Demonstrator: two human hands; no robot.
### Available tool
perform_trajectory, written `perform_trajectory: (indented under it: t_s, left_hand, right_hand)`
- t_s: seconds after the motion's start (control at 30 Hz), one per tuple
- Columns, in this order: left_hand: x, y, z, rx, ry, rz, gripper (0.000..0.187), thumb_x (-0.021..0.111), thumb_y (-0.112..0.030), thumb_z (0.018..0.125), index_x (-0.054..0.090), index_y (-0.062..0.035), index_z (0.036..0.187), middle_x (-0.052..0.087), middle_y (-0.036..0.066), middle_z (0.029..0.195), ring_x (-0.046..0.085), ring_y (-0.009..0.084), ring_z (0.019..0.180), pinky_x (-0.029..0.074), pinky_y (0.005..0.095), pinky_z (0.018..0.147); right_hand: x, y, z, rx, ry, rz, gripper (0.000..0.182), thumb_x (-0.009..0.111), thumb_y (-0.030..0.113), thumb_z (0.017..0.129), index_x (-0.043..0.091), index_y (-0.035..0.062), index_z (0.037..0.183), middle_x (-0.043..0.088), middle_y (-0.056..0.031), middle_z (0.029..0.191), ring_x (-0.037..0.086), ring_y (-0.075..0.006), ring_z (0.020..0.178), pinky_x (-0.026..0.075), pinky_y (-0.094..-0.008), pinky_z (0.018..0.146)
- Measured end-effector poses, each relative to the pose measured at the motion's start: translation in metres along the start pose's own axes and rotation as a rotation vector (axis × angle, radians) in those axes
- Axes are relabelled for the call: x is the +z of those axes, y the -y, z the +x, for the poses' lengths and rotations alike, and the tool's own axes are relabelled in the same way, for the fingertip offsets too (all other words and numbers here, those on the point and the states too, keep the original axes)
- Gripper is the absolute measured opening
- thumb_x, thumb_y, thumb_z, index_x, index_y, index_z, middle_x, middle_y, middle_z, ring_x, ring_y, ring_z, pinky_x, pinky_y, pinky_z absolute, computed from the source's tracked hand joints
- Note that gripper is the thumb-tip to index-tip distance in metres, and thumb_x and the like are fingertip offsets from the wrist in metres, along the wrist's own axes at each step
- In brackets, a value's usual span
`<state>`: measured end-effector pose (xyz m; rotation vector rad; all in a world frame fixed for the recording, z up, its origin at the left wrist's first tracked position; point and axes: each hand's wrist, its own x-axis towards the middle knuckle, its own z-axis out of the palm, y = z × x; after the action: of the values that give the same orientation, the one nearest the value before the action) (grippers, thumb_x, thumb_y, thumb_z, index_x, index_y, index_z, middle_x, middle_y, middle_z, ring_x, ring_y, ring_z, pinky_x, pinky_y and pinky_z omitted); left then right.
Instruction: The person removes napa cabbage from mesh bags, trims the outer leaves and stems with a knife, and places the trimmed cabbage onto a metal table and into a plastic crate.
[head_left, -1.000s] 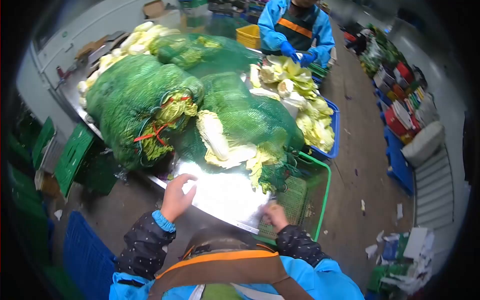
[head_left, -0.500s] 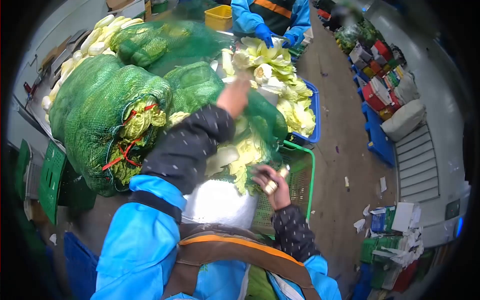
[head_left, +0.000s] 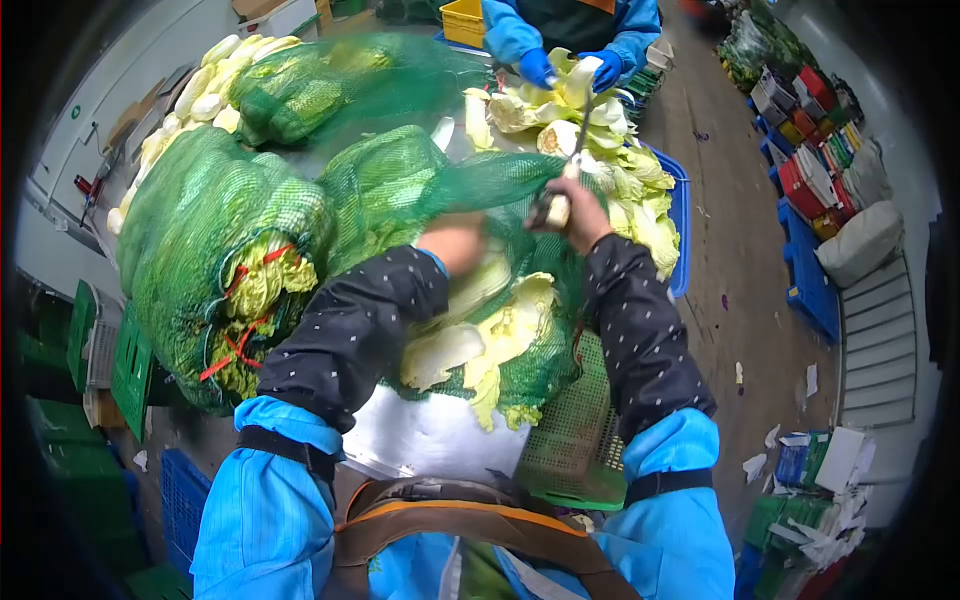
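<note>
My right hand (head_left: 578, 212) is closed around the pale handle of a knife (head_left: 576, 160), whose blade points up and away; dark netting lies by its fingers. My left hand (head_left: 455, 243), blurred, is over a green mesh bag (head_left: 385, 175) at a cabbage (head_left: 480, 285); what its fingers do is unclear. Loose cabbage leaves (head_left: 515, 320) lie on the mesh in front of my hands. To the left a big full mesh bag (head_left: 220, 200) of cabbages is closed with red ties (head_left: 238, 350).
Across the table a co-worker's blue-gloved hands (head_left: 537, 68) handle leaves over a blue crate (head_left: 682, 220). A green crate (head_left: 570, 450) stands below my right forearm. Peeled cabbages (head_left: 205, 80) are piled at the back left. A bare metal surface (head_left: 430, 435) shows near my body.
My right hand has risen and moved away from me, with the knife blade now visible. My left hand has come down toward the near cabbage and leaves. The view has shifted slightly.
</note>
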<state>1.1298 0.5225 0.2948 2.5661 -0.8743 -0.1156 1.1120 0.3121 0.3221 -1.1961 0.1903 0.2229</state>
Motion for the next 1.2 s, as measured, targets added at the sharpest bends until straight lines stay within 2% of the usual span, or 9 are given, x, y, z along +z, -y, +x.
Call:
perform_trajectory:
  t_s: [0.1,0.23,0.3,0.57,0.73,0.83,0.97,1.03,1.2]
  left_hand:
    - [0.079,0.079,0.05,-0.193,0.189,0.042,0.039,0.044,-0.033,0.088,0.053,-0.0051,0.114,0.054,0.021,0.115,0.051,0.0341,0.107,0.04,0.0416,0.092]
    - [0.078,0.067,0.06,-0.22,0.276,-0.027,0.041,0.045,-0.034,0.088,0.053,-0.0049,0.115,0.054,0.02,0.115,0.05,0.0327,0.109,0.038,0.0405,0.093]
    - [0.079,0.067,0.062,-0.211,0.345,-0.079,0.041,0.046,-0.034,0.087,0.053,-0.0049,0.116,0.054,0.02,0.115,0.05,0.0319,0.11,0.038,0.0399,0.094]
    - [-0.006,0.028,0.039,-0.183,0.733,-0.238,0.043,0.043,-0.037,0.09,0.055,-0.0019,0.111,0.061,0.017,0.103,0.057,0.0271,0.094,0.04,0.0382,0.088]
    - [0.035,0.029,-0.013,-0.049,0.094,-0.005,0.068,0.034,-0.057,0.087,0.044,-0.0001,0.124,0.058,0.025,0.109,0.053,0.0397,0.104,0.038,0.0413,0.093]
    - [0.0,0.004,-0.019,-0.284,0.504,0.012,0.075,0.042,-0.063,0.081,0.041,-0.0048,0.129,0.055,0.027,0.112,0.051,0.0399,0.107,0.038,0.0435,0.095]
    - [-0.026,-0.049,-0.099,0.023,0.323,0.197,0.076,0.068,-0.036,0.066,0.041,0.0019,0.126,0.056,0.023,0.103,0.056,0.0346,0.092,0.041,0.0431,0.085]
    - [0.0,-0.069,-0.153,0.248,0.048,0.54,0.056,0.055,-0.018,0.074,0.042,0.0022,0.125,0.056,0.024,0.1,0.058,0.0306,0.087,0.043,0.0414,0.083]
    - [0.0,-0.088,-0.21,0.372,0.027,0.336,0.065,0.059,-0.021,0.075,0.035,-0.0104,0.135,0.048,0.024,0.12,0.05,0.0336,0.109,0.031,0.0543,0.096]
  right_hand:
    - [0.009,-0.031,-0.014,0.224,0.107,0.041,0.03,0.042,0.026,0.087,0.047,0.0016,0.104,0.06,-0.025,0.087,0.063,-0.0394,0.08,0.053,-0.0422,0.07]
    - [-0.022,-0.07,0.022,0.222,-0.053,0.097,0.049,0.045,0.04,0.083,0.041,0.0078,0.119,0.061,-0.016,0.085,0.063,-0.0319,0.081,0.048,-0.0369,0.073]
    - [-0.05,-0.087,0.041,0.061,-0.101,-0.286,0.05,0.047,0.043,0.082,0.043,0.0095,0.119,0.058,-0.009,0.083,0.059,-0.0253,0.075,0.046,-0.0384,0.074]
    - [-0.032,-0.116,0.029,0.181,-0.066,0.161,0.036,0.047,0.033,0.084,0.047,0.0036,0.105,0.062,-0.0134,0.094,0.059,-0.0226,0.07,0.048,-0.0323,0.067]
    - [-0.026,-0.132,0.029,0.141,0.035,-0.126,0.031,0.053,0.026,0.082,0.053,0.0007,0.1,0.062,-0.0145,0.088,0.057,-0.0228,0.067,0.047,-0.0302,0.065]
    - [-0.012,-0.14,0.027,-0.023,-0.153,-0.698,0.035,0.06,0.028,0.077,0.059,-0.004,0.091,0.063,-0.0195,0.077,0.061,-0.0284,0.068,0.047,-0.0387,0.065]
    - [0.008,-0.126,0.02,0.027,-0.317,-1.083,0.035,0.062,0.026,0.075,0.063,-0.0047,0.091,0.065,-0.0152,0.079,0.063,-0.0276,0.073,0.047,-0.0377,0.068]
    - [-0.014,-0.134,0.023,0.075,-0.499,-1.004,0.042,0.063,0.03,0.072,0.06,-0.006,0.092,0.062,-0.0276,0.087,0.061,-0.0406,0.085,0.047,-0.0424,0.075]
    - [-0.084,-0.147,0.001,0.33,-0.06,-0.478,0.023,0.066,0.016,0.071,0.06,-0.0044,0.079,0.056,-0.0062,0.064,0.052,-0.0152,0.054,0.042,-0.029,0.049]
